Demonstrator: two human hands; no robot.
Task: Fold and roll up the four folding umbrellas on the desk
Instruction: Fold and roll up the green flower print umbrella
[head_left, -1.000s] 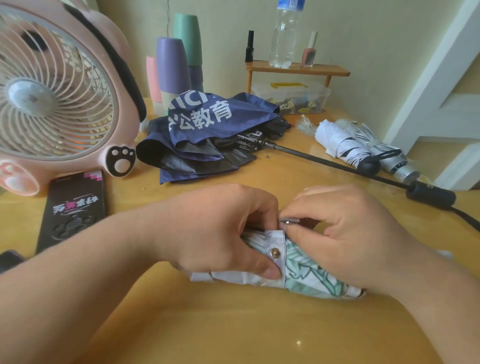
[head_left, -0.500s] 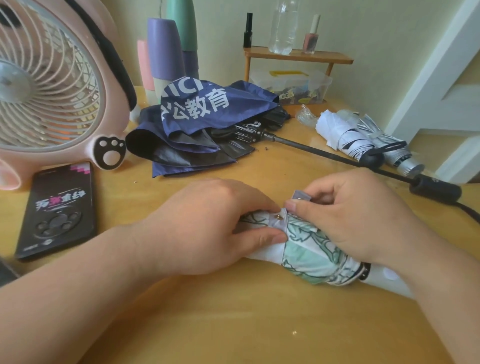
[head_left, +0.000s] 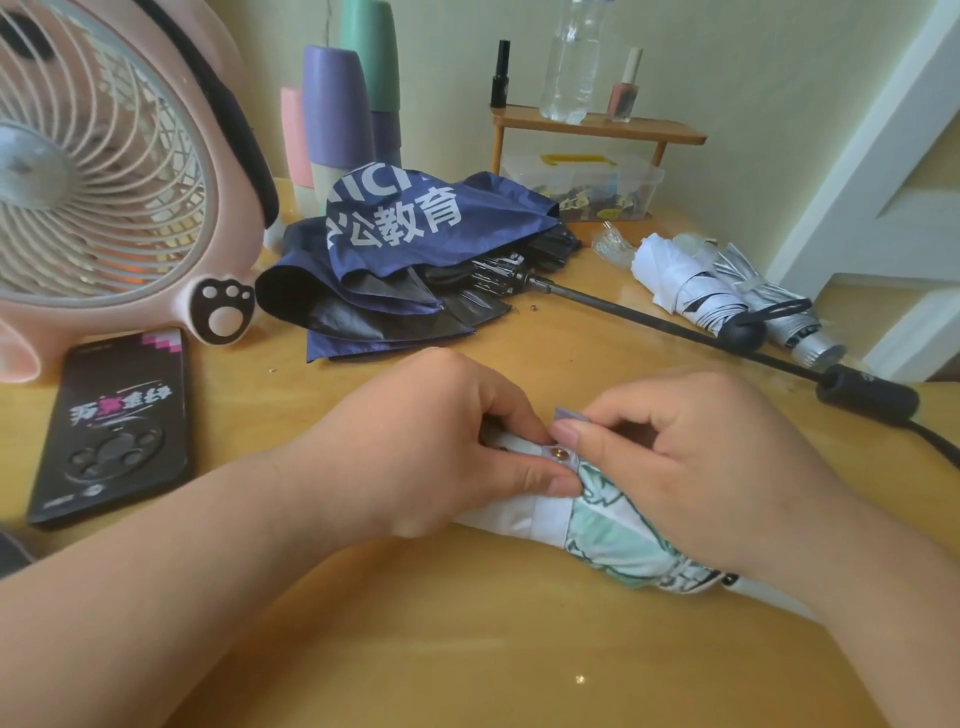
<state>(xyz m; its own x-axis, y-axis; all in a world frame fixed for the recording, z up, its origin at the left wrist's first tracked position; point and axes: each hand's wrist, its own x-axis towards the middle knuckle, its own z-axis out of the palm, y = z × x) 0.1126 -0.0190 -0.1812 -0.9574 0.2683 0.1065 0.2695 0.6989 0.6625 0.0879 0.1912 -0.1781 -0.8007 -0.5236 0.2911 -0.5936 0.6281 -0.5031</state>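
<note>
A rolled green-and-white umbrella (head_left: 613, 535) lies on the wooden tabletop (head_left: 467, 649) near its front edge, under both hands. The left hand (head_left: 431, 447) grips the white end of the roll, its fingers (head_left: 511, 410) curled over the top and the thumb pressing on the fabric just below a brass snap. That snap sits on a white strap (head_left: 550, 519) that wraps round the roll. The right hand (head_left: 701, 467) lies over the patterned part and pinches the loose grey tip of the strap between thumb and forefinger, just above the snap.

Behind the hands a navy umbrella (head_left: 415, 249) with white lettering lies loose and unrolled, its dark shaft stretched out to the right and ending in a black handle (head_left: 865, 397). Beyond the shaft, two rolled silver-and-white umbrellas (head_left: 727, 286) lie side by side. A pink fan (head_left: 104, 171) stands at the left with a black phone (head_left: 111, 421) flat in front of it
</note>
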